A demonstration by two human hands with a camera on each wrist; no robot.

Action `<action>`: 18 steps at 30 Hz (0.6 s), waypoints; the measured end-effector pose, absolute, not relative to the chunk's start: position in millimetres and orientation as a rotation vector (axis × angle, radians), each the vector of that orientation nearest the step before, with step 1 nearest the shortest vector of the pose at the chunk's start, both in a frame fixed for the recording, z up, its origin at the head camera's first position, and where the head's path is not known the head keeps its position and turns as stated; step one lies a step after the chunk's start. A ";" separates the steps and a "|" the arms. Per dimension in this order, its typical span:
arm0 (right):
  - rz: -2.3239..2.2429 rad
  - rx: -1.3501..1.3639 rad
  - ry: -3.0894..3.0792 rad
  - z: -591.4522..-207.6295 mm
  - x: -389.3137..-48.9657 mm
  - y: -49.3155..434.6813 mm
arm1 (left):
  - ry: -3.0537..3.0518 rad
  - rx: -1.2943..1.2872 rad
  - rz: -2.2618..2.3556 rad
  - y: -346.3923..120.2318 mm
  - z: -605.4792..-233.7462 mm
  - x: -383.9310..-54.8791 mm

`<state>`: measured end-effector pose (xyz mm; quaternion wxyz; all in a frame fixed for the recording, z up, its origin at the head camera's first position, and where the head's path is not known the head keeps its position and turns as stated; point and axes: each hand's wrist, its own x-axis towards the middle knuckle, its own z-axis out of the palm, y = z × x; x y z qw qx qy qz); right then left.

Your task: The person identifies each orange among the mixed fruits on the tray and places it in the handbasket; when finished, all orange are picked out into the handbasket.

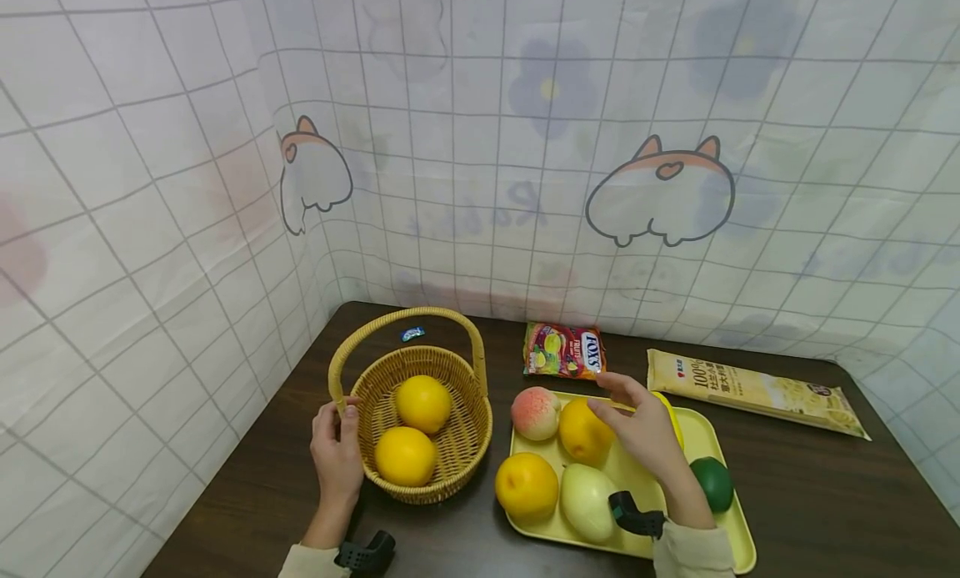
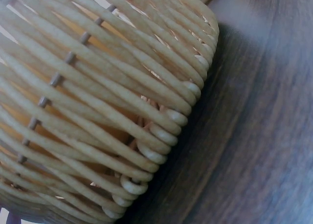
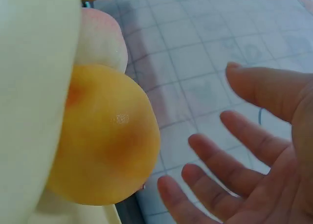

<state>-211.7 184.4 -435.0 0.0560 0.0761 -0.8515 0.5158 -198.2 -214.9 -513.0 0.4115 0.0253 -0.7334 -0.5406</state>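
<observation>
My left hand (image 1: 337,457) grips the left rim of a wicker basket (image 1: 472,444) by the foot of its arched handle. Two yellow-orange round fruits (image 1: 423,404) lie inside; the left wrist view shows the basket's woven side (image 2: 98,87) close up. My right hand (image 1: 648,432), fingers spread and holding nothing, hovers over a yellow tray (image 1: 637,546). Nearest to it is an orange-yellow fruit (image 1: 583,432), apart from the fingers in the right wrist view. Also on the tray are a peach (image 1: 536,413), another orange-yellow fruit (image 1: 527,486), a pale green fruit (image 1: 588,501) and a dark green fruit (image 1: 712,484).
Behind the tray lies a red candy bag (image 1: 564,350). A long pasta packet (image 1: 757,392) is at the back right. One small blue wrapped candy (image 1: 412,334) sits behind the basket. A yellow item (image 1: 670,415) is partly hidden by my right hand. Gridded cloth surrounds the dark table.
</observation>
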 end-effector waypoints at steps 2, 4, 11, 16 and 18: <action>1.560 0.206 -2.614 -437.4 -213.7 187.6 | -1.847 0.065 -1.354 -215.0 -513.3 -198.3; 1.551 0.187 -2.655 -439.0 -215.4 190.5 | -1.849 0.068 -1.353 -215.1 -513.6 -198.3; 1.629 0.166 -2.747 -446.2 -218.2 198.7 | -1.862 0.087 -1.376 -215.9 -513.9 -198.2; 1.765 0.153 -2.735 -452.3 -219.5 202.8 | -1.863 0.088 -1.384 -210.7 -503.1 -192.6; 1.786 0.168 -2.746 -454.1 -219.8 203.1 | -1.858 0.084 -1.377 -205.7 -492.6 -186.7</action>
